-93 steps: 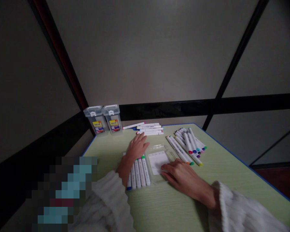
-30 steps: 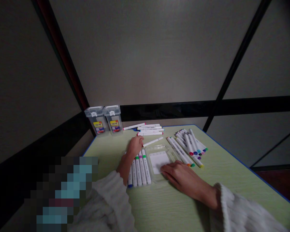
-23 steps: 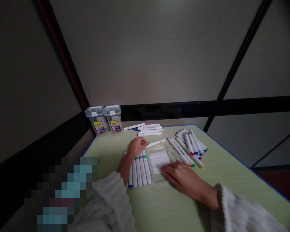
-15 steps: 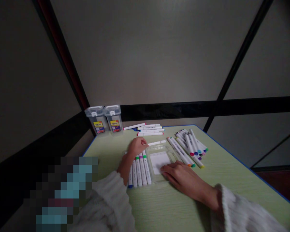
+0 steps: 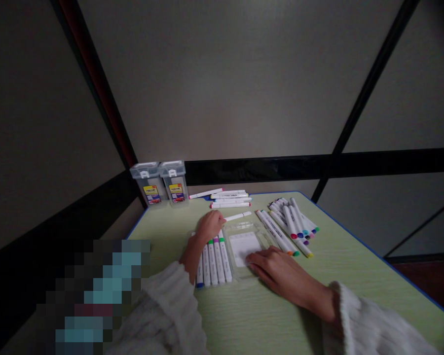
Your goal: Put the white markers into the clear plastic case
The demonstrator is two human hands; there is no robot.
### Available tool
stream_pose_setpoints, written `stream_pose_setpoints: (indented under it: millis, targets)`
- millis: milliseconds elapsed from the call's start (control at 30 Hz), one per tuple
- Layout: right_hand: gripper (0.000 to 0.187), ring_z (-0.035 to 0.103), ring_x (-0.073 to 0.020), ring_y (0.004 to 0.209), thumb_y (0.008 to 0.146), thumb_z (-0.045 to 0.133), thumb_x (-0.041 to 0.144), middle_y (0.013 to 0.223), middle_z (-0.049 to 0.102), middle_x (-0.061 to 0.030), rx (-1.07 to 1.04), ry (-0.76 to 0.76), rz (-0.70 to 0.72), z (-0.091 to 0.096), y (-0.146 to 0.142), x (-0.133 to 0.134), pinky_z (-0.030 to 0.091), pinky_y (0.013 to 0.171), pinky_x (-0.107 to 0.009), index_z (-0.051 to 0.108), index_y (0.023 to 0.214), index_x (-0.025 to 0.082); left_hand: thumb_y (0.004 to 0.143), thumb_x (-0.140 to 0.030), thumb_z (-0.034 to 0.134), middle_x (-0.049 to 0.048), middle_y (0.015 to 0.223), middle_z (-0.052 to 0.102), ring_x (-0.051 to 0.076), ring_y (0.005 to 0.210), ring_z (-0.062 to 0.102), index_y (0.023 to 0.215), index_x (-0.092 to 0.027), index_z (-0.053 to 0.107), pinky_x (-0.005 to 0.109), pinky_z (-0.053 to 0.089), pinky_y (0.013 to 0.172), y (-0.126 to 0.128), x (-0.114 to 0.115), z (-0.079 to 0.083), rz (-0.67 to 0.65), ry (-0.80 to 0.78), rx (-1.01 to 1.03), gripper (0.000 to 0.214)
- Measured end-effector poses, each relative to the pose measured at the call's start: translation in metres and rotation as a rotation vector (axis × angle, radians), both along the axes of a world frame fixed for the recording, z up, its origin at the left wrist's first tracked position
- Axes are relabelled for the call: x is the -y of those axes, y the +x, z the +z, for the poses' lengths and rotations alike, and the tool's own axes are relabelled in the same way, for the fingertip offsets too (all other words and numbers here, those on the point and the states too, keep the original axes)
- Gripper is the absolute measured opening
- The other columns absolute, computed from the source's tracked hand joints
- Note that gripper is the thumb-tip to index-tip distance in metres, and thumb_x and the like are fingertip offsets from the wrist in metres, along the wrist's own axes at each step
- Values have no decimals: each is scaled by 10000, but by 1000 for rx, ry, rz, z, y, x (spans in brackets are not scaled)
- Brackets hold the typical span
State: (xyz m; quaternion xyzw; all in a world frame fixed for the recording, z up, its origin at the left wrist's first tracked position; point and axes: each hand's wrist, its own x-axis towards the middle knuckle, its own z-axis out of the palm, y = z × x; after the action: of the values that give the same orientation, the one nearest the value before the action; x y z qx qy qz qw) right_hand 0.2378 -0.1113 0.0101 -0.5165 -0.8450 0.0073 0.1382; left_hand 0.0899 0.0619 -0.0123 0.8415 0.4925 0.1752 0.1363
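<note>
My left hand point(image 5: 211, 224) is closed on the left end of a white marker point(image 5: 238, 216), which points to the right just beyond the clear plastic case. That case point(image 5: 240, 274) lies on the table with a white card point(image 5: 240, 246) inside. My right hand point(image 5: 277, 268) rests on the case's right side, fingers stretched out over the card. Under my left wrist, a row of white markers point(image 5: 215, 264) with coloured bands lies side by side against the case's left edge; my forearm hides part of it.
Two lidded clear boxes point(image 5: 153, 185) stand at the table's back left corner. Several markers point(image 5: 229, 199) lie along the back edge. To the right are a heap of markers point(image 5: 294, 219) and a few longer-lying ones point(image 5: 277, 231). A wall panel point(image 5: 225, 98) rises behind.
The marker in my left hand has shifted slightly to the left, its right tip drawn nearer the hand. My right hand has stayed in place.
</note>
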Motion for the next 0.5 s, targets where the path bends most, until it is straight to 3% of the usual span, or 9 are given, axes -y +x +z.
stream_pose_setpoints:
  millis: [300, 500]
  targets:
    - [210, 524, -144, 616, 878, 357, 199, 685, 592, -18, -11, -9, -11, -2, 1, 0, 320, 615, -279, 537, 769, 187, 760, -225, 497, 28, 758, 599, 129, 725, 534, 776, -158, 539, 234, 387, 665, -1, -1, 4, 74, 11, 147, 80]
    - [210, 537, -157, 671, 869, 363, 180, 726, 583, -30, 2, -50, -34, 1, -1, 1, 357, 648, -285, 532, 745, 180, 692, -177, 539, -17, 616, 567, 107, 635, 524, 593, -159, 493, 214, 390, 600, -4, -7, 12, 172, -29, 375, 111]
